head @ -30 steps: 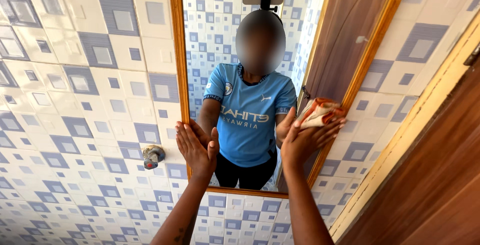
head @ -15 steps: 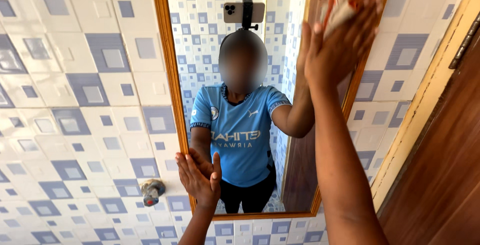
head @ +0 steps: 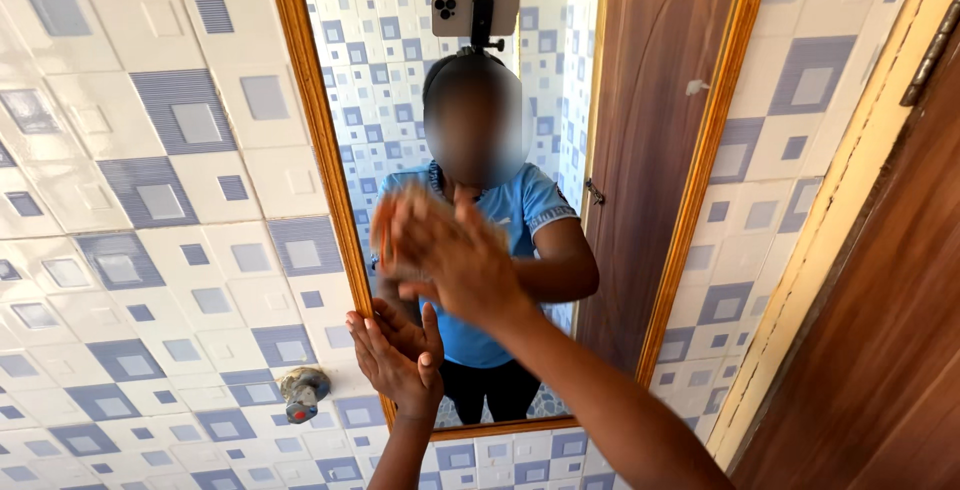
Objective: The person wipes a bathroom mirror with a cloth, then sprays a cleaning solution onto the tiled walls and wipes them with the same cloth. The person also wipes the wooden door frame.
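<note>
- Cloth (head: pixel 385 222), a reddish and pale rag, sits under the right hand (head: pixel 450 255) against the glass of the mirror (head: pixel 400 80), left of centre and roughly at mid height; it is blurred by motion, so only its upper left edge shows.
- Half a second ago that cloth was high at the mirror's upper right corner, over the wooden frame (head: pixel 705 165); now it has swept down and across to the left part of the glass.
- One second ago it was low on the right edge of the frame, so it has gone up and then back down to the left.
- Right hand: fingers spread and flat over the cloth, pressing it to the glass; the grip itself cannot be told through the blur.
- Left hand (head: pixel 397 350): open, fingers together and pointing up, palm flat on the mirror's lower left part beside the frame, in the same spot as in both earlier frames.
- Counts: one cloth, one mirror, two hands, one phone (head: pixel 474 13) seen in the reflection, mounted above the reflected head.
- One metal tap (head: pixel 303 390) sticks out of the tiled wall (head: pixel 150 200) just left of the left hand.
- One brown door (head: pixel 880 350) stands at the right.
</note>
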